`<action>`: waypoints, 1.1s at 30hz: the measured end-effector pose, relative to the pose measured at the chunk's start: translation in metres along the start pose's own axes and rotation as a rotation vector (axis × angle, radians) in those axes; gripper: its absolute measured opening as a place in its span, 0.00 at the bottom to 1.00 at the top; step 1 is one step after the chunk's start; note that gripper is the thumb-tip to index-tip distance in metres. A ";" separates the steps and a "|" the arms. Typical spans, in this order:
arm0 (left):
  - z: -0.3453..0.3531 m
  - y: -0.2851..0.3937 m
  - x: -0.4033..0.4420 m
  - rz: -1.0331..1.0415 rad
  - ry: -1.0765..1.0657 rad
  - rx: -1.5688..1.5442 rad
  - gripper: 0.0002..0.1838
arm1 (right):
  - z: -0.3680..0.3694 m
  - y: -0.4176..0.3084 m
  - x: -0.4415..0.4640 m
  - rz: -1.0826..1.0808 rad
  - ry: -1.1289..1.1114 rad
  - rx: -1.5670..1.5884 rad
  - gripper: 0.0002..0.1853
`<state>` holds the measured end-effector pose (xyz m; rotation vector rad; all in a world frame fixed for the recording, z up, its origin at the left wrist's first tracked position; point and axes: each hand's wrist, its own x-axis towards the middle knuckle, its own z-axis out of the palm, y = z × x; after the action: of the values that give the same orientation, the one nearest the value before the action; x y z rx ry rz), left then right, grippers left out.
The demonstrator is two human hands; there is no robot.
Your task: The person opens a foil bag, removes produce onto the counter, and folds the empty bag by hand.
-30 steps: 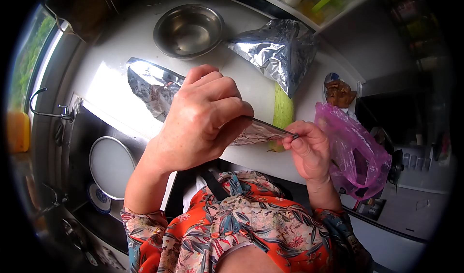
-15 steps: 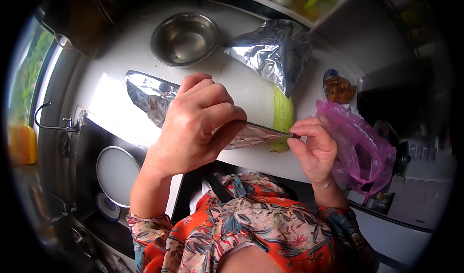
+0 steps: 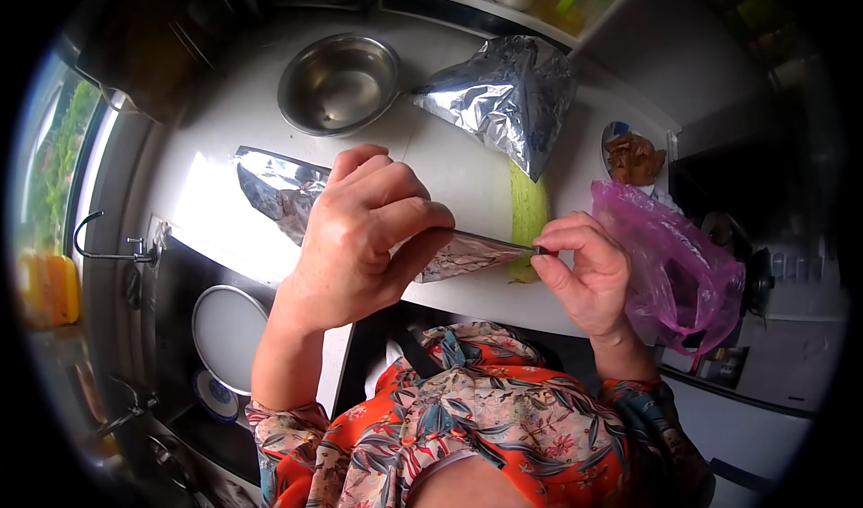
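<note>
A shiny silver foil bag [image 3: 277,187] stretches sideways between my hands. Its left part shows beyond my left hand, and a narrow tapering part lies between the two hands. My left hand [image 3: 360,229] is closed on the bag's upper edge, thumb against curled fingers. At the tapered end, my right hand [image 3: 584,270] pinches a small dark tip between thumb and forefinger. Behind the bag, a long pale green vegetable [image 3: 529,202] lies on the white counter, partly hidden. A second silver foil bag [image 3: 503,99] rests farther back, over the vegetable's far end.
A metal bowl [image 3: 339,85] stands at the back left of the counter [image 3: 440,162]. On the right are a pink plastic bag [image 3: 670,265] and a dish of brown pieces [image 3: 634,159]. The sink at left holds a round white lid or tray [image 3: 230,339], near a faucet [image 3: 117,254].
The view has shifted slightly. Both hands keep the same grip on the foil bag, and nothing on the counter has visibly moved.
</note>
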<state>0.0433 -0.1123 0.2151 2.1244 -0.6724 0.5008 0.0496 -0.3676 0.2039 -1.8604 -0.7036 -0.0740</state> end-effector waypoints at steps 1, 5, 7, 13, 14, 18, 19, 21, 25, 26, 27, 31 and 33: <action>0.000 0.000 0.001 0.001 -0.008 0.000 0.09 | 0.000 0.000 0.000 0.001 -0.002 0.002 0.07; 0.001 0.004 0.003 0.019 -0.051 0.008 0.10 | 0.000 0.002 0.001 0.003 -0.010 0.010 0.07; 0.003 0.007 0.006 0.030 -0.063 0.017 0.10 | -0.001 -0.001 0.002 0.007 -0.025 -0.011 0.07; 0.009 0.010 0.012 0.037 -0.077 0.041 0.09 | -0.009 -0.010 0.010 -0.024 -0.078 -0.126 0.07; 0.010 0.010 0.013 0.046 -0.073 0.037 0.09 | -0.010 -0.013 0.010 0.007 -0.086 -0.117 0.07; 0.012 0.013 0.015 0.058 -0.083 0.037 0.09 | -0.010 -0.022 0.012 0.067 -0.098 -0.124 0.08; 0.013 0.013 0.016 0.068 -0.080 0.036 0.09 | -0.010 -0.022 0.012 0.066 -0.098 -0.136 0.08; 0.016 0.013 0.016 0.088 -0.073 0.034 0.09 | -0.011 -0.023 0.014 0.026 -0.102 -0.177 0.08; 0.015 0.013 0.016 0.073 -0.077 0.030 0.09 | -0.011 -0.013 0.011 0.028 -0.099 -0.067 0.07; 0.016 0.013 0.016 0.075 -0.076 0.030 0.09 | -0.011 -0.011 0.011 0.034 -0.095 -0.063 0.07; 0.017 0.013 0.016 0.077 -0.075 0.030 0.09 | -0.011 -0.010 0.011 0.039 -0.092 -0.060 0.07; 0.018 0.015 0.017 0.075 -0.096 0.021 0.09 | -0.010 -0.014 0.013 0.033 -0.148 -0.061 0.07; 0.019 0.016 0.017 0.083 -0.111 0.022 0.09 | -0.010 -0.013 0.014 0.027 -0.152 -0.075 0.07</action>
<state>0.0492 -0.1411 0.2230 2.1643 -0.8236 0.4386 0.0575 -0.3672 0.2242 -1.9618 -0.7894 0.0595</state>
